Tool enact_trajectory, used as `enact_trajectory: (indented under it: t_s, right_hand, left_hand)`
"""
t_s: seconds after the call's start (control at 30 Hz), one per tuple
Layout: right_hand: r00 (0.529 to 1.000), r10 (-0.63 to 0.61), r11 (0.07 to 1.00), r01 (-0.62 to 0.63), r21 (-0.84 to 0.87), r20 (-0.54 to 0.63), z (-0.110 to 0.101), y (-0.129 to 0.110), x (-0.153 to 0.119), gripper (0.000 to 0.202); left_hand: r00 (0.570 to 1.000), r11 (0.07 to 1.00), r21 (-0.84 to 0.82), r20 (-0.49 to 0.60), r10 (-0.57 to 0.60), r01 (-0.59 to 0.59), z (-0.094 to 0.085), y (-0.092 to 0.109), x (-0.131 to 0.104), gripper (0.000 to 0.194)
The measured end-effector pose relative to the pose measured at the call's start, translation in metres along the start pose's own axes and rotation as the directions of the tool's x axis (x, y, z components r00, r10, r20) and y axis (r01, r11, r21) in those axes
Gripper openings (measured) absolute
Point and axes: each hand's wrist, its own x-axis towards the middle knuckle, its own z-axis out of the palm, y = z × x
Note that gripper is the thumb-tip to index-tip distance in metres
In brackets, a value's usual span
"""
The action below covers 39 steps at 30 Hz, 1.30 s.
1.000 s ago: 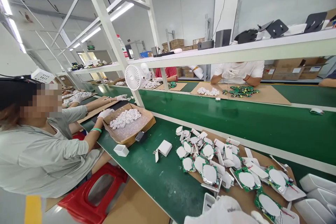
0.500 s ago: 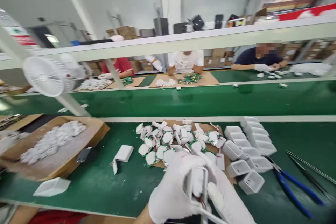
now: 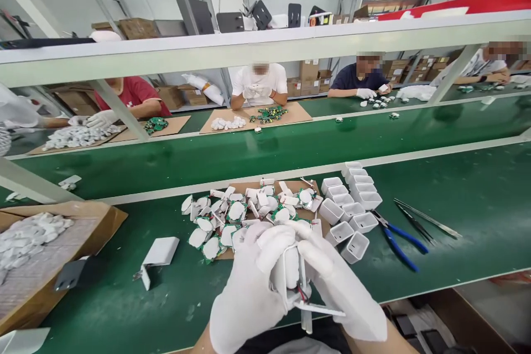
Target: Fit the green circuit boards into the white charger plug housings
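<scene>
White gloves cover both hands. My left hand (image 3: 253, 282) is closed round the left side of a white plastic housing (image 3: 280, 276). From the right, the fingers of my right hand (image 3: 332, 276) press against the same housing. Its open end faces me, showing a white rounded insert (image 3: 292, 268) and thin red and black wires (image 3: 302, 292). A flat white strip (image 3: 321, 308) sticks out below, toward the right. Just beyond the hands lies a pile of white parts with green circuit boards (image 3: 237, 211), partly hidden by my fingers.
Right of the pile stand several empty white housings (image 3: 355, 247), blue-handled pliers (image 3: 398, 238) and tweezers (image 3: 415, 221). On the left are a white case with an open flap (image 3: 161, 251), a black block (image 3: 77, 272) and a cardboard tray (image 3: 105, 227) of white parts. Co-workers sit across the green bench (image 3: 166, 171).
The view has swung to the right, so the bench items appear further left and the fan has left the frame. Both hands still hold the housing.
</scene>
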Motion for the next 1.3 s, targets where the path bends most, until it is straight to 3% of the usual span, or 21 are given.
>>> enact_trajectory:
  t_s: [0.1, 0.3, 0.37, 0.47, 0.57, 0.63, 0.87, 0.93, 1.07, 1.17, 1.3]
  right_hand:
    - [1.000, -0.013, 0.999, 0.013, -0.030, -0.008, 0.008, -0.003, -0.001, 0.035]
    - [1.000, -0.005, 1.000, 0.005, -0.007, -0.006, 0.008, -0.001, 0.002, 0.026]
    - [1.000, 0.002, 0.999, -0.001, -0.035, 0.018, 0.002, 0.002, 0.001, 0.024]
    - [0.997, 0.013, 0.999, -0.011, -0.033, 0.074, -0.012, 0.007, -0.004, 0.037]
    - [0.996, -0.078, 0.988, 0.070, -0.139, -0.052, -0.022, 0.005, -0.010, 0.028]
    - [0.986, -0.129, 0.956, 0.096, -0.277, -0.105, -0.023, -0.001, -0.012, 0.013]
    - [0.971, -0.203, 0.866, 0.118, -0.486, -0.125, -0.017, -0.005, -0.005, 0.013]
    - [0.958, -0.281, 0.787, 0.192, -0.586, -0.063, -0.018, -0.004, -0.004, 0.017]
    - [0.913, -0.382, 0.507, 0.338, -0.793, 0.145, -0.021, -0.016, -0.003, 0.019]
    - [0.920, -0.314, 0.364, 0.344, -0.865, 0.234, -0.023, -0.028, -0.001, 0.014]
    - [0.942, -0.209, 0.250, 0.312, -0.917, 0.264, -0.025, -0.038, 0.002, 0.020]
  left_hand:
    - [0.999, 0.997, 0.080, -0.039, 0.027, -0.024, 0.002, 0.003, 0.001, 0.051]
    - [1.000, 0.994, 0.107, -0.003, 0.019, -0.018, 0.005, 0.000, -0.006, 0.053]
    - [0.999, 1.000, 0.026, 0.033, -0.017, 0.017, 0.003, -0.002, -0.009, 0.057]
    - [0.977, 0.961, -0.194, 0.126, -0.174, 0.197, -0.002, -0.005, -0.013, 0.064]
    - [0.949, 0.896, -0.326, 0.193, -0.251, 0.303, -0.006, -0.008, -0.015, 0.067]
    - [0.952, 0.891, -0.353, 0.208, -0.223, 0.286, -0.006, -0.009, -0.016, 0.067]
    - [0.974, 0.950, -0.256, 0.181, -0.132, 0.177, -0.002, -0.006, -0.016, 0.066]
    - [0.983, 0.968, -0.214, 0.153, -0.102, 0.134, -0.002, -0.004, -0.015, 0.067]
    - [0.973, 0.971, -0.189, 0.208, -0.104, 0.145, -0.004, -0.002, -0.008, 0.072]
    - [0.964, 0.978, -0.162, 0.252, -0.086, 0.129, -0.005, -0.001, -0.005, 0.073]
    - [0.962, 0.981, -0.171, 0.270, -0.041, 0.090, -0.005, -0.002, -0.004, 0.070]
